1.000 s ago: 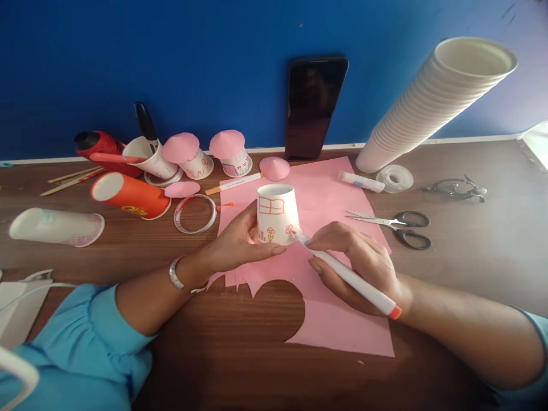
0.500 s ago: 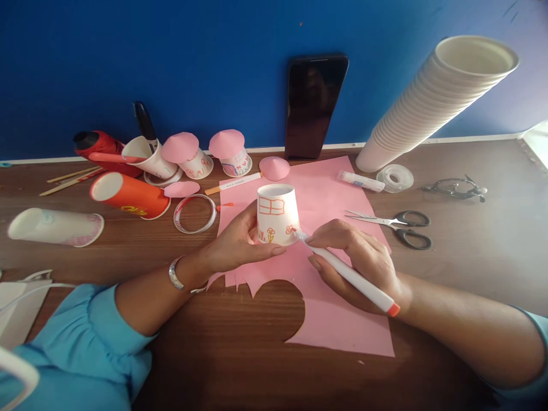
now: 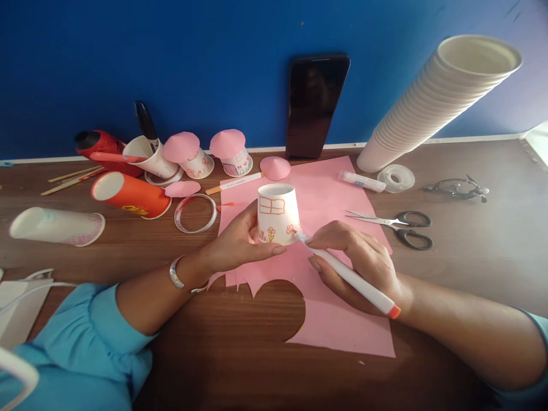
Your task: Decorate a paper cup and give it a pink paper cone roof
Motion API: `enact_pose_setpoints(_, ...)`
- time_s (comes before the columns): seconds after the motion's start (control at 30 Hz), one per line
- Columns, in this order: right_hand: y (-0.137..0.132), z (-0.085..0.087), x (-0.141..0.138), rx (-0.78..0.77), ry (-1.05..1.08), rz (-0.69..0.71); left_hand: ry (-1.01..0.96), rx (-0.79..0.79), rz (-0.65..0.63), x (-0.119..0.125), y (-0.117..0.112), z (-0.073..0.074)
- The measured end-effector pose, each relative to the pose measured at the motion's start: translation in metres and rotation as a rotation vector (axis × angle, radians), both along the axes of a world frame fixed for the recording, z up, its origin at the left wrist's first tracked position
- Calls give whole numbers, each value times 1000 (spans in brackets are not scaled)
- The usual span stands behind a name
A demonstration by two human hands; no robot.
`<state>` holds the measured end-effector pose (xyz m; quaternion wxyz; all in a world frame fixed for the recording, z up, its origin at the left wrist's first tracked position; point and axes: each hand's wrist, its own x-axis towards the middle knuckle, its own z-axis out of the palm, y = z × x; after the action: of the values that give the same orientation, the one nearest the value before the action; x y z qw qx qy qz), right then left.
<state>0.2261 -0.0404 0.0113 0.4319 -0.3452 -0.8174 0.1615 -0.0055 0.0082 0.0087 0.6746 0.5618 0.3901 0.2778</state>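
The right hand (image 3: 368,260) pinches the white marker (image 3: 355,279); from this grip its long axis goes forward-left, the tip at the lower right of the paper cup (image 3: 278,221), which the left hand (image 3: 233,244) holds from the opposite side.

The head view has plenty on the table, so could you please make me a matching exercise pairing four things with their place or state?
1. White cup with drawn window
2. Uncapped white marker
3. Smartphone
4. Scissors

A. Propped against the blue wall
B. Opened, tips over the pink paper
C. Held in the right hand
D. Held in the left hand

Pairs: 1-D, 2-C, 3-A, 4-B
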Motion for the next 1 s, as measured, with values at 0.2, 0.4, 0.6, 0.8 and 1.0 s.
enact_pose_setpoints(0.2,-1,0,0,-10,2,9,3,-5,15,-1,0,-1)
enact_pose_setpoints(0.4,-1,0,1,-8,2,13,-3,-13,10,0,0,-1)
enact_pose_setpoints(0.6,-1,2,-2,-10,12,24,-22,-24,6,1,0,-1)
enact_pose_setpoints(0.8,-2,4,0,12,30,23,-26,-9,-7,0,1,-1)
enact_pose_setpoints(1.0,-1,2,0,14,38,41,-26,-18,-20,0,1,0)
